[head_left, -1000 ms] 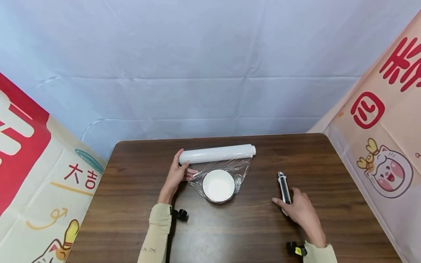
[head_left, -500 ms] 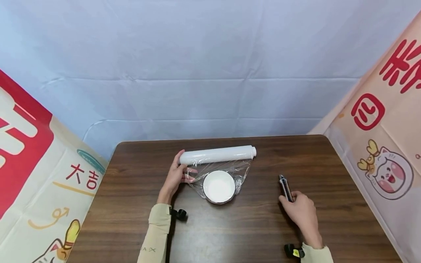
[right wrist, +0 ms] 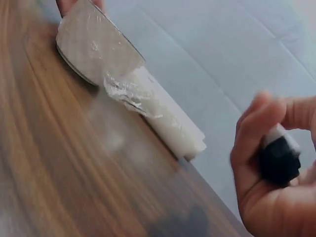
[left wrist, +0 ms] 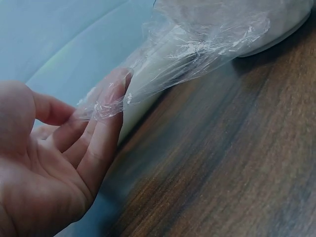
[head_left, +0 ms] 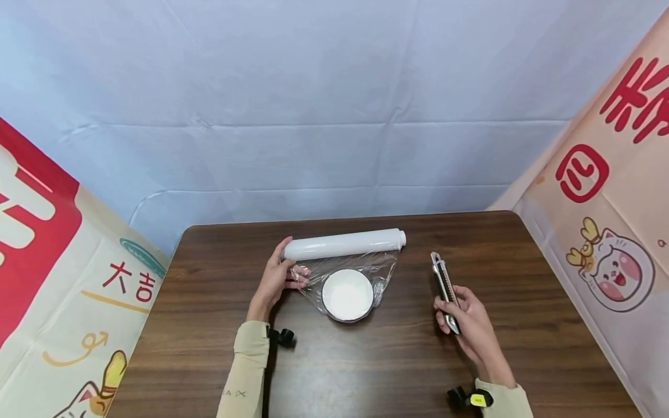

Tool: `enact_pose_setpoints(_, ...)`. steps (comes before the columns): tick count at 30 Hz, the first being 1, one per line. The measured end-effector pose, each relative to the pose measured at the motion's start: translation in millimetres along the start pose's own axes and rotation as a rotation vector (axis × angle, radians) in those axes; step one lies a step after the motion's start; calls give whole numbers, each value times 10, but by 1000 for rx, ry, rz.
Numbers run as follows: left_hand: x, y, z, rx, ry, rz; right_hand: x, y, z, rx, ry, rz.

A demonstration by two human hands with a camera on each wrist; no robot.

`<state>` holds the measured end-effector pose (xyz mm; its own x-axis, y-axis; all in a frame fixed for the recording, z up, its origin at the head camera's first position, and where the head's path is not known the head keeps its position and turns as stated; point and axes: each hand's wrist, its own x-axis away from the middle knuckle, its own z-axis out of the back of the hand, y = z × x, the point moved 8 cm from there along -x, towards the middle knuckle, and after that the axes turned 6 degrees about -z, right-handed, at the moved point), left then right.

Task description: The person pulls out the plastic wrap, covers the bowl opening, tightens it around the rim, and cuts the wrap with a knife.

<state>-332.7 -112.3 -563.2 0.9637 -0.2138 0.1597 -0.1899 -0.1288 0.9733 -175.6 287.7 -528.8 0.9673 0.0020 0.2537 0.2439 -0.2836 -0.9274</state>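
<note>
At the back of the table lies a white roll of cling film point(head_left: 342, 244), its left end gripped by my left hand point(head_left: 273, 281). Clear film point(left wrist: 197, 49) runs from the roll over a round white bowl point(head_left: 347, 295) and bunches at its sides. In the left wrist view, the film drapes over my left fingertips point(left wrist: 118, 81). To the right of the bowl, my right hand point(head_left: 467, 322) holds a box cutter point(head_left: 444, 281) above the table, its front end pointing up and away. The right wrist view shows the fingers curled round the cutter's dark end point(right wrist: 279, 160).
The dark wooden table point(head_left: 334, 371) ends at a pale cloth backdrop point(head_left: 313, 145). Printed banners stand at the left point(head_left: 120, 302) and right point(head_left: 611, 232). Small cameras are strapped to both wrists.
My right hand has closed round the box cutter, picked it up off the table and turned it leftward. My left hand stays at the roll's end, with the roll and bowl nearly still.
</note>
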Motion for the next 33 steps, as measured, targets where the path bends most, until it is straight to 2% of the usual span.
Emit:
enact_pose_setpoints(6, -5, -13, 1, 15, 8, 8, -59, -119, -192, -46, -247, 75)
enact_pose_setpoints(10, -6, -22, 2, 12, 0, 17, -96, -191, -313, 9, -381, 115)
enact_pose_setpoints(14, 0, -20, 3, 0, -11, 19, -146, -241, -415, 105, -447, 143)
enact_pose_setpoints(21, 10, -8, 0, -32, -34, 20, -237, -301, -543, 311, -392, 181)
enact_pose_setpoints(29, -12, -16, -4, -48, -3, 11, -323, -388, -623, 317, -301, 289)
enact_pose_setpoints(33, -16, -19, 0, -66, 15, 12, -382, -439, -603, 386, -178, 322)
